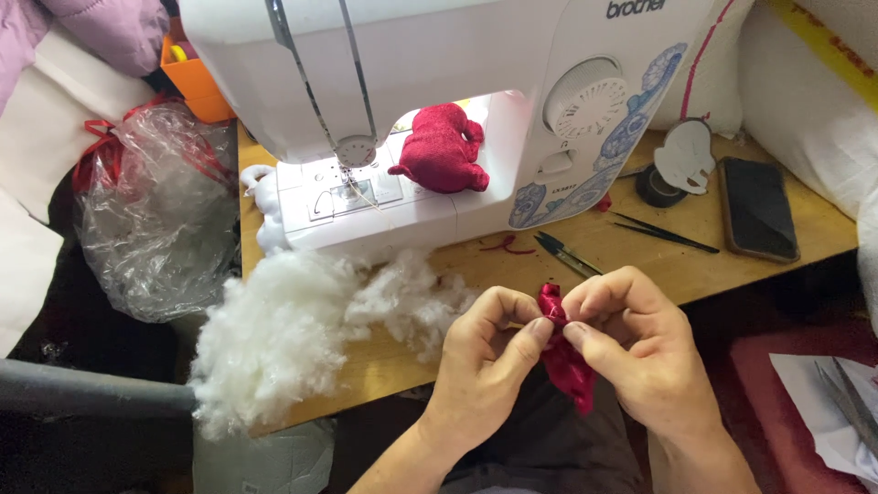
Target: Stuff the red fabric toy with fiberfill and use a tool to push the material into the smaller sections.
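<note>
Both my hands pinch a small piece of dark red fabric [564,364] above the table's front edge. My left hand [487,361] grips it from the left with thumb and forefinger. My right hand [636,343] holds its top from the right, fingers curled. A heap of white stuffing fibre [297,325] lies just left of my hands. A stuffed red fabric toy [442,149] rests on the bed of the white sewing machine [430,110] behind.
Small snips [567,255] and black tweezers [663,233] lie on the wooden table [732,265], with a black phone [756,208] and a tape roll [654,186] at right. A clear plastic bag [155,210] hangs off the left. Scissors [851,402] lie on paper at lower right.
</note>
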